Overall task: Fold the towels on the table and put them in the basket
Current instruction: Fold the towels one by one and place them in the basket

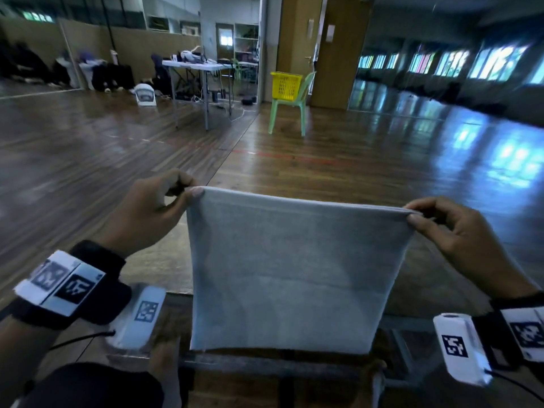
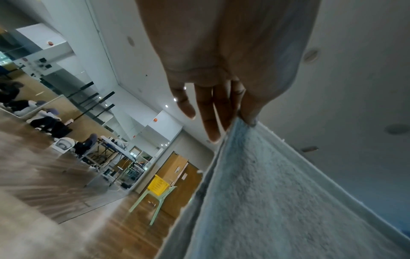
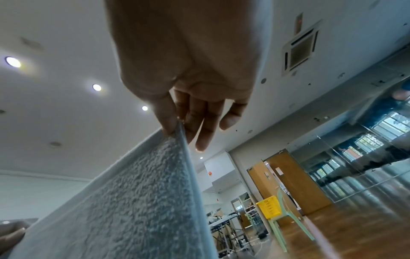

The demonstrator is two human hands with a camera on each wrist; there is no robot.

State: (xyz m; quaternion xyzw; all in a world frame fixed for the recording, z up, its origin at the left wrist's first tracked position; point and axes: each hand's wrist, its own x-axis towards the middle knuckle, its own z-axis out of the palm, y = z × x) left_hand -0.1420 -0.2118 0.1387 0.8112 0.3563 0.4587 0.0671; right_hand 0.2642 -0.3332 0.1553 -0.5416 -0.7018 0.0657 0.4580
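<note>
The grey towel [image 1: 290,269] hangs flat in the air, top edge level and running left-right, each upper corner pinched by the left hand [image 1: 153,210] and right hand [image 1: 459,234]. Beyond it, a yellow basket [image 1: 286,85] sits on a green chair [image 1: 290,113].

A pale green chair [image 1: 290,103] is seen on the wooden floor [image 1: 338,160] before brown doors [image 1: 338,48]. A cluttered folding table [image 1: 195,66] is set well apart to its left, beside a white fan [image 1: 144,95].
</note>
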